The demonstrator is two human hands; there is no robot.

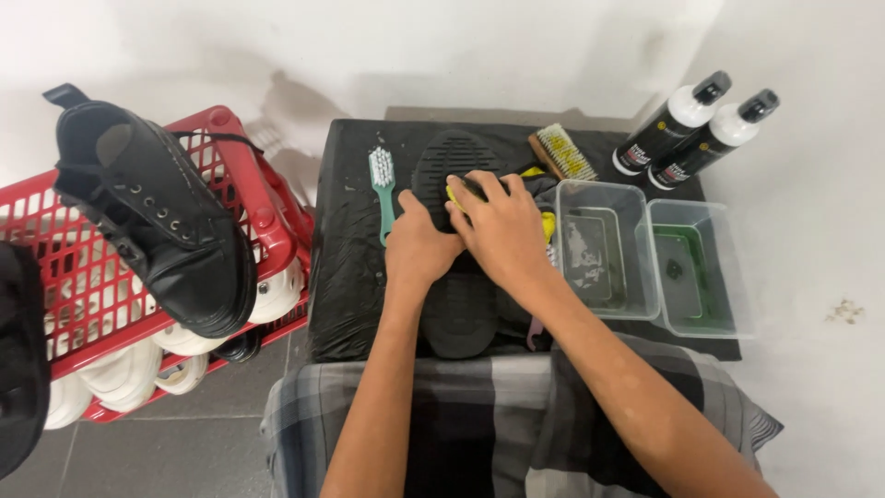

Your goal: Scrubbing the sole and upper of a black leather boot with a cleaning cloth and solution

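Both hands are working in the middle of the black-covered table (350,277). A black shoe (456,314) is lying there sole up, toe pointing to the far side, its ridged tread facing the camera. The left hand (419,244) is pressing down on the sole, fingers curled over its left edge, gripping the shoe and pinning it in place. The right hand (502,231) is lying just beside it, touching it, and is closing around a small yellow and black brush or sponge (461,191) set against the sole; most of that tool is hidden under the fingers, so its exact kind is hard to tell.

Just left of the shoe a green toothbrush-style brush (383,189) is lying on the table. At the far edge a wooden bristle brush (562,152) is resting. To the right, two clear plastic tubs (650,258) are sitting side by side, and beyond them two black and white bottles (696,129) are leaning. On the left, a red basket (244,184) is carrying a black lace-up boot (157,212) above pale shoes.
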